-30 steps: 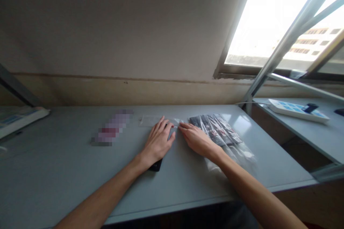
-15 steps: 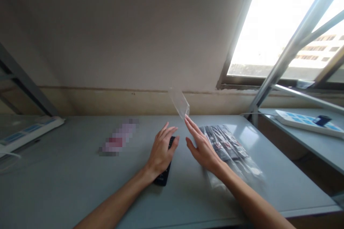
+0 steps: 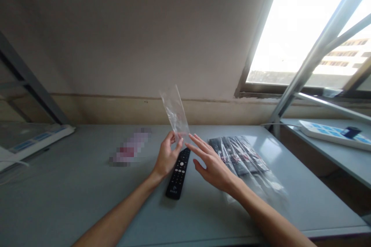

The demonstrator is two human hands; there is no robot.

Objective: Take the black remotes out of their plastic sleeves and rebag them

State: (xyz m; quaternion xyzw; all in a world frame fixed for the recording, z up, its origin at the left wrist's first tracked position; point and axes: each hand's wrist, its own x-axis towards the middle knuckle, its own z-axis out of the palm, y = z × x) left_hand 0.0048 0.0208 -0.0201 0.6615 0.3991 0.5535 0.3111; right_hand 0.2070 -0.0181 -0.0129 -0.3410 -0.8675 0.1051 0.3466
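Observation:
A small clear plastic bag (image 3: pixel 174 110) stands up from my left hand (image 3: pixel 166 155), whose thumb and fingers pinch its lower end. My right hand (image 3: pixel 213 164) is open with its fingers stretched out, the tips close to the bag's lower right edge; whether they touch it I cannot tell. Below and between the hands, a black remote control (image 3: pixel 177 177) lies on the grey desk (image 3: pixel 87 204). To the right of my right hand lies a larger clear plastic bag with a dark folded item (image 3: pixel 240 154) in it.
A blurred-out pink item (image 3: pixel 129 148) lies on the desk's left side. White power strips sit at the far left (image 3: pixel 43 142) and on a side surface at right (image 3: pixel 333 133). Metal frame bars (image 3: pixel 313 58) rise beside the window. A wall (image 3: pixel 139 110) closes off the back.
The small bag has moved left, from my right hand's fingertips into my left hand's pinch. My left hand has shifted off the remote control, which now shows more. My right hand has moved slightly left.

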